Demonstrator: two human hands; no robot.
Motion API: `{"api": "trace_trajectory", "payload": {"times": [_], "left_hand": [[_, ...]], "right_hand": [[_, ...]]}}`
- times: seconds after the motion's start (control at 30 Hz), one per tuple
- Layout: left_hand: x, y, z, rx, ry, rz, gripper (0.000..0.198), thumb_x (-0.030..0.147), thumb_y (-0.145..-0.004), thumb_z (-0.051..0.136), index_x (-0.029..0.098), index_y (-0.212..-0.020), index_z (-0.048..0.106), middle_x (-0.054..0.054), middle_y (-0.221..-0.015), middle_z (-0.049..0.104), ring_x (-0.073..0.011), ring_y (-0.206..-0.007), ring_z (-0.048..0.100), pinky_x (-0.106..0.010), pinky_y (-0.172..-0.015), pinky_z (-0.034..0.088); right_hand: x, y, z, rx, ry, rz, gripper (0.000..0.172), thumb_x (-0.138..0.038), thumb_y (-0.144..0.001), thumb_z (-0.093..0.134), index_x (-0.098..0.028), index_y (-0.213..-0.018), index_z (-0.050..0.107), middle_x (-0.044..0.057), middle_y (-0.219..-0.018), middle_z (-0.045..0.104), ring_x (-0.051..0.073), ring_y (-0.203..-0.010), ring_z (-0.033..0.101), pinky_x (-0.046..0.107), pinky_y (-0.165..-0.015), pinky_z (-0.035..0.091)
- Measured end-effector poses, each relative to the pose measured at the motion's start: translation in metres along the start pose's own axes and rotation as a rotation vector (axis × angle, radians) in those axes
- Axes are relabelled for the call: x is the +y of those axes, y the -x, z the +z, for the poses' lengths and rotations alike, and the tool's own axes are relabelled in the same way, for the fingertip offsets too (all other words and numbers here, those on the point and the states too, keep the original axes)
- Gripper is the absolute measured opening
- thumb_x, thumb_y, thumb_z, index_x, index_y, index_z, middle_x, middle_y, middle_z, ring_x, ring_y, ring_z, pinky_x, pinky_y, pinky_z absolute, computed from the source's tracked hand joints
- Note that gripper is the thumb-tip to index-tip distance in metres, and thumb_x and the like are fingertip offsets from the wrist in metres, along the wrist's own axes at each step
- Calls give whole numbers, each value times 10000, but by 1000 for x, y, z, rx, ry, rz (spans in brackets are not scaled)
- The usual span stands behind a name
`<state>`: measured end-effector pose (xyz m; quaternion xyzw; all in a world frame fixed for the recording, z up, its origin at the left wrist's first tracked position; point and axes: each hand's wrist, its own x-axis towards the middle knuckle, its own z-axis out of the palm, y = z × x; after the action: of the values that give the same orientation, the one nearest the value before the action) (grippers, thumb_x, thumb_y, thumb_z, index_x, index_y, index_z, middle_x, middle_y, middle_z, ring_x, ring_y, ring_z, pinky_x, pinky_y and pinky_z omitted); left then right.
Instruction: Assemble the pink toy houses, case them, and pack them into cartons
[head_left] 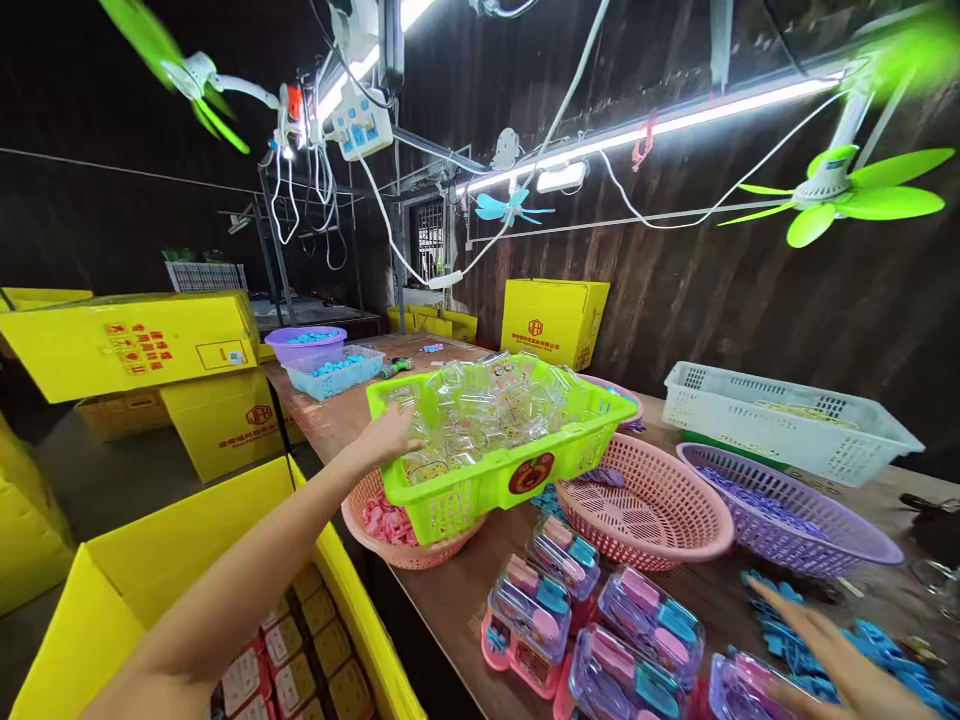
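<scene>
My left hand point(390, 435) is at the left end of a bright green basket point(450, 492), its fingers apart and touching the clear plastic covers point(487, 405) heaped inside. The fingertips are partly lost among the shiny plastic. My right hand point(832, 650) is low on the right with fingers stretched out, slightly blurred, above blue plastic pieces point(787, 625). Close to it, at the bottom, stand several pink and purple toy cases point(649, 625) with clear lids and pink and blue parts inside. The green basket rests partly over a pink basket point(420, 555) of pink pieces.
A pink basket point(697, 500) and a purple basket point(862, 530) of purple pieces stand on the right, before a white crate point(787, 430). An open yellow carton point(150, 560) holding packed cases is at lower left. Cables and a green fan point(821, 190) hang overhead.
</scene>
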<state>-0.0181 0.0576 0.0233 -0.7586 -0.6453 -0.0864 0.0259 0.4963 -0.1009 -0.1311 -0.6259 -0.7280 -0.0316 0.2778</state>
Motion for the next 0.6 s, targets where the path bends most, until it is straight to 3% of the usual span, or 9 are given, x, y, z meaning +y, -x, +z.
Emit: {"api": "trace_trajectory", "payload": {"times": [0.13,0.2,0.27,0.37,0.47,0.53,0.6], "left_hand": [[12,-21,8,-79,9,-7,381,352,-642,730,119,-923,623,-187,-977,636,-344,-933,603,-396,-788,453],[15,-30,12,-80,33,-5,334,258,-598,759,101,-864,631,-192,-920,646,-353,-906,607,-393,-754,458],[16,-34,14,-44,72,9,341,169,-579,751,67,-879,625,-213,-936,631,-355,-892,606,-387,-732,460],[11,-31,8,81,154,60,432,106,-631,679,53,-1046,570,-201,-1067,579,-299,-974,570,-344,-789,441],[7,-14,-7,268,263,112,550,149,-711,602,101,-1233,435,-131,-1151,519,-214,-1038,507,-289,-851,402],[9,4,-18,403,530,162,544,250,-727,589,136,-1234,428,-64,-1003,544,-173,-889,517,-273,-774,409],[16,25,-24,432,1006,175,418,395,-754,523,142,-1087,525,-5,-768,504,-124,-655,464,-242,-617,386]], "right_hand": [[-121,-113,-42,45,-8,-87,498,-485,-816,426,-257,-1255,478,166,-1163,568,306,-1068,555,468,-924,416],[-176,-165,-39,64,8,-201,438,-407,-835,431,-212,-1222,496,124,-1167,568,276,-1043,560,455,-904,432],[-216,-209,-22,18,140,-165,340,-292,-838,444,-166,-1129,567,130,-1129,594,258,-1024,563,419,-887,436],[-248,-256,13,-158,263,2,195,-277,-803,540,-156,-882,671,130,-907,671,239,-864,620,340,-746,476],[-259,-281,38,-208,278,80,121,-259,-696,668,-141,-721,682,126,-750,674,235,-734,635,301,-629,464],[-262,-287,43,-193,277,115,81,-197,-682,660,-125,-711,685,139,-757,674,237,-727,636,293,-612,446],[-265,-283,38,-147,265,133,124,-172,-735,577,-118,-736,688,139,-769,672,234,-735,632,287,-610,429]]}}
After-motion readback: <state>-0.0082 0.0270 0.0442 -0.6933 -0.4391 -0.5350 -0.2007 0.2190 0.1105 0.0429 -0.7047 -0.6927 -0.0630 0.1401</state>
